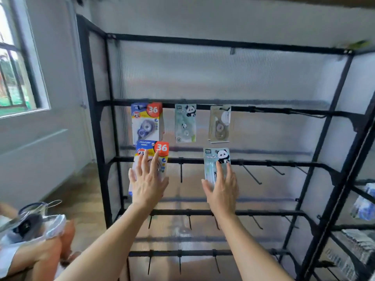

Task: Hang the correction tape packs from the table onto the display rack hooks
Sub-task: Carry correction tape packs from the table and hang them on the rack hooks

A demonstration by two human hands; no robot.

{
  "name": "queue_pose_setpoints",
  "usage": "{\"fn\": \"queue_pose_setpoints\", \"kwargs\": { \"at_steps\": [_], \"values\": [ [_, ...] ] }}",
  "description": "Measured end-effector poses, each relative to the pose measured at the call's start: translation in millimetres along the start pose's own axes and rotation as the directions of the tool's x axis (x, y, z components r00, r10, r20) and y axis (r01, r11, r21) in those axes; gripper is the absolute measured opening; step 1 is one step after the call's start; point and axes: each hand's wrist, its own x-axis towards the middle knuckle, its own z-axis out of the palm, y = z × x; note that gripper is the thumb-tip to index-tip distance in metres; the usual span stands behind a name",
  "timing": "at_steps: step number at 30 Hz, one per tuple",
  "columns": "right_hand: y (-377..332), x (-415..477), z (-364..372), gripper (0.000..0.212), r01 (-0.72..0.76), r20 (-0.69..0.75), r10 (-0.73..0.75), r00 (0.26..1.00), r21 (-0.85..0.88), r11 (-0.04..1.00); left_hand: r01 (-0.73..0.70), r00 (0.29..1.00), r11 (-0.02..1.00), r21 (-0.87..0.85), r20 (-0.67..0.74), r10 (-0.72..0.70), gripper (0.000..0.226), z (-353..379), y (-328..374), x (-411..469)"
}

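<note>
Black display rack (pixel 203 40), grey wall behind. Left hand (pixel 148 183) flat, fingers straight, pressing the 36 pack (pixel 151 150) at middle rail (pixel 284 164); right hand (pixel 222 186) likewise on panda pack (pixel 215 158). Three hung packs (pixel 185 122) above.

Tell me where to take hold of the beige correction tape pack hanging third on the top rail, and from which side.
Grip the beige pack by its free bottom edge, coming from the front and below. It hangs from the rail by its top, facing forward, so the lower card is likely clear for a thumb behind.
</note>
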Motion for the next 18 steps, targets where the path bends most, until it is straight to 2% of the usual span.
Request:
{"fn": "queue_pose_setpoints", "kwargs": {
  "at_steps": [4,6,9,13,18],
  "values": [
    [-5,37,16,0.069,0.087,-0.075,-0.083,0.994,0.051,0.995,-0.034,0.987,0.999,0.024,-0.158,0.037,0.068,4,-2,34],
    [-7,53,24,0.067,0.132,-0.100,-0.125,0.987,0.068,0.989,-0.049,0.962,0.999,0.019,-0.269,0.053,0.068,0,-3,52],
    [-16,70,32,0.064,0.174,-0.119,-0.162,0.979,0.091,0.981,-0.104,0.927,0.994,0.039,-0.358,0.111,0.074,-7,-8,76],
    [-24,81,40,0.069,0.224,-0.138,-0.207,0.969,0.128,0.966,-0.080,0.926,0.996,0.036,-0.366,0.088,0.080,-7,-13,96],
    [-26,94,44,0.064,0.268,-0.168,-0.241,0.956,0.161,0.950,-0.096,0.931,0.995,0.029,-0.351,0.100,0.082,0,-13,105]
  ]
}}
